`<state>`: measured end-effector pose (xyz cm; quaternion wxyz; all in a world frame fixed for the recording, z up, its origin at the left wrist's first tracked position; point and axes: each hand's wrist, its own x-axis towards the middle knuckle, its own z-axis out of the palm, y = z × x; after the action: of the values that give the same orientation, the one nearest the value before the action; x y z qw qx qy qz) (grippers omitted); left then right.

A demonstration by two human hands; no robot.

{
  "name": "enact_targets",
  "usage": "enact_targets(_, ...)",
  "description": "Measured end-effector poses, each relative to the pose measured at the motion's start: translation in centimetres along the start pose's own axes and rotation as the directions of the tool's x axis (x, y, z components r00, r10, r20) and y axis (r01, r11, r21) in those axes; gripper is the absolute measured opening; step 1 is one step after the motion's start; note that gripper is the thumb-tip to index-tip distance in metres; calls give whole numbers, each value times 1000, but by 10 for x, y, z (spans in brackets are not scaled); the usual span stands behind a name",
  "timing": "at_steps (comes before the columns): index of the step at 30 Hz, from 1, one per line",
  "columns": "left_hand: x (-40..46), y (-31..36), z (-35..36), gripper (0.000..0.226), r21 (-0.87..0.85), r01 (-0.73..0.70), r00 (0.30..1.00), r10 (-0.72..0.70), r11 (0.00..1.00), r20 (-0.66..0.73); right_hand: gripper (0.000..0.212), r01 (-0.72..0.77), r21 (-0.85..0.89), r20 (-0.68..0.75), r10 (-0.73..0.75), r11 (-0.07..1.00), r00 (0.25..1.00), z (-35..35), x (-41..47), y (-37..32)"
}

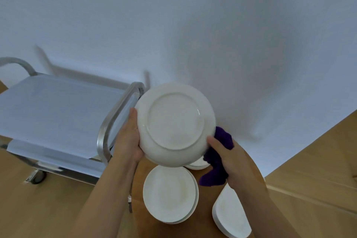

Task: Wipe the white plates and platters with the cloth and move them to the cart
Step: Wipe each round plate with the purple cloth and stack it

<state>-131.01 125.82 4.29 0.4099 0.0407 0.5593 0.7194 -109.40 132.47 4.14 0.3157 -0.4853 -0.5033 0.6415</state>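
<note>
While the far left of the view holds a steel cart (pixel 108 127) with a tubular handle frame, its top shelf (pixel 58 110) is covered by a pale sheet, a lower shelf shows beneath it, and one dark caster (pixel 37 177) stands on the wooden floor (pixel 38 208). No plates can be seen on the cart.

Just right of the cart's frame, the left hand (pixel 128 137) grips the left rim of a white plate (pixel 174 123), the thumb lying along the edge and the palm cupped behind it. That plate is held up in the air, tilted with its underside and foot ring turned toward the camera. No maker's stamp or other writing can be read on its base; the surface looks plain white.

Below the raised plate, a stack of white plates (pixel 170 193) rests on a round wooden table (pixel 139 179), and the edge of another plate (pixel 197 165) peeks out behind it.

Further right, the right hand (pixel 229 162) holds a bunched purple cloth (pixel 216 160), its thumb touching the lower right rim of the raised plate, with the cloth pressed behind that rim. Near the right forearm, white platters (pixel 229 214) lie stacked at the table's edge. A white wall (pixel 212 15) fills the background.
</note>
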Motion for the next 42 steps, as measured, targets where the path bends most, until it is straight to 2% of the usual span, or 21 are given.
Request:
enact_targets(2,-2,11,-2,38,210,-145,985,160,967,-56,22,91,-85,-212,-107,992,971,4,0,-3)
enact_targets(3,-5,16,-1,44,354,-223,964,260,908,-60,29,179,-52,-219,-186,983,958,7,1,-10)
enact_targets(4,-7,19,2,47,496,-302,932,361,814,-25,42,298,-4,-150,-295,955,943,11,0,-19)
enact_targets(6,-16,20,11,48,698,-413,871,477,585,116,64,491,-9,156,-484,871,861,23,-2,-35)
enact_targets(8,-24,17,21,49,755,-499,825,501,425,263,81,645,-219,464,-503,732,729,37,0,-45)
enact_targets(9,-27,15,23,51,749,-525,818,484,404,311,90,708,-377,574,-450,597,684,42,1,-49)
enact_targets(10,-29,14,23,55,734,-535,821,460,418,337,99,734,-520,643,-366,438,673,43,5,-54)
enact_targets(12,-32,15,17,61,720,-519,844,409,460,347,114,746,-627,714,-217,223,665,37,17,-62)
enact_targets(14,-33,17,11,62,730,-511,854,366,454,370,122,798,-594,776,-191,101,602,34,23,-68)
enact_targets(16,-34,20,9,68,714,-517,855,314,472,412,121,836,-546,806,-244,46,540,34,28,-70)
enact_targets(18,-35,23,8,80,678,-532,847,311,508,432,115,848,-519,785,-331,109,523,34,32,-71)
enact_targets(20,-37,25,7,80,659,-554,832,360,508,422,111,835,-494,723,-419,242,549,29,36,-72)
enact_targets(23,-39,25,6,63,632,-551,829,448,545,335,106,742,-427,564,-489,516,665,21,38,-71)
enact_targets(25,-38,23,6,57,587,-513,850,465,626,248,106,676,-384,469,-498,629,730,18,38,-68)
enact_targets(28,-36,19,6,57,551,-466,881,420,692,218,104,639,-338,400,-510,691,762,14,36,-60)
enact_targets(32,-36,12,12,59,488,-390,921,334,781,202,100,626,-364,363,-514,689,777,8,33,-59)
enact_targets(34,-35,13,14,52,467,-313,947,309,827,88,97,598,-332,348,-495,729,796,1,35,-62)
enact_targets(37,-32,22,18,46,209,-223,969,241,952,-63,86,492,-40,194,-476,870,858,3,30,-51)
enact_targets(39,-35,21,25,44,96,-215,973,221,972,-61,83,403,170,38,-414,899,909,13,27,-35)
enact_targets(40,-37,15,27,42,84,-220,974,223,972,-30,83,377,228,-22,-382,898,924,16,27,-32)
enact_targets(42,-42,5,29,40,64,-238,971,236,969,42,87,333,258,-47,-332,907,942,14,29,-38)
